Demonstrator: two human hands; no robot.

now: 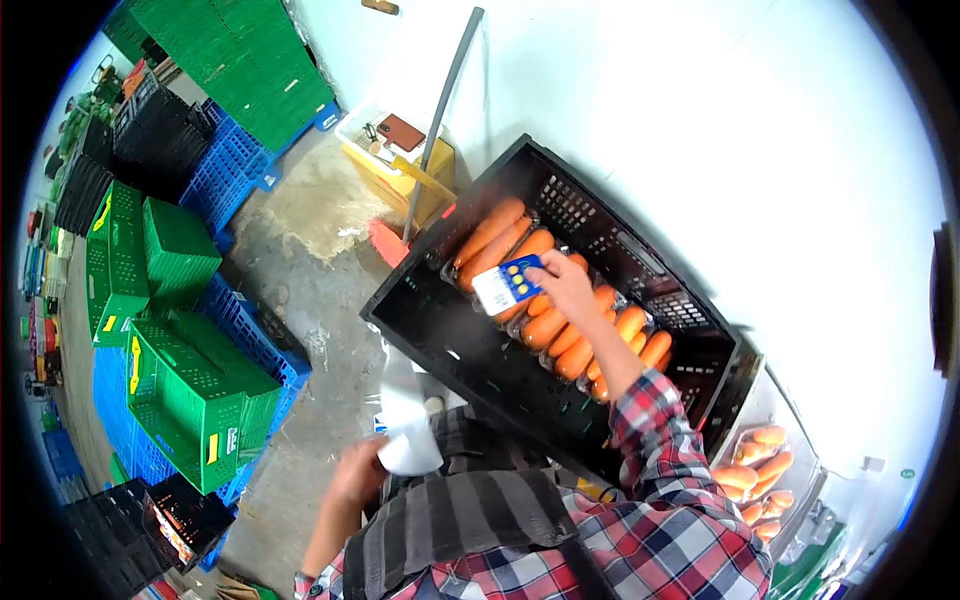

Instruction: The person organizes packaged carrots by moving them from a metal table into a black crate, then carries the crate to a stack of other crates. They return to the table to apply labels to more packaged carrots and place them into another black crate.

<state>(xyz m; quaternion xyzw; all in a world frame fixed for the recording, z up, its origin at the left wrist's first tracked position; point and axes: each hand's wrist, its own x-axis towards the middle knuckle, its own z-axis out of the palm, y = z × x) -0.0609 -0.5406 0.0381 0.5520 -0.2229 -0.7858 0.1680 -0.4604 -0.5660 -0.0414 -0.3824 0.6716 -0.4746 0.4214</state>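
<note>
My right hand (566,288) pinches a blue and white label (508,284) with yellow dots on its blue part. It holds the label over wrapped packs of carrots (575,355), which lie in a row inside a black plastic crate (455,365). Low at the left, beside my striped apron (450,520), my left hand (357,472) is closed at the edge of a white paper strip (408,440). The strip hangs in a curve near the crate's front side.
More carrot packs (755,470) lie on a surface at the right. A yellow bin (400,180) with a phone on top and a grey-handled tool (440,120) stand against the wall. Green crates (200,400) rest on blue pallets at the left.
</note>
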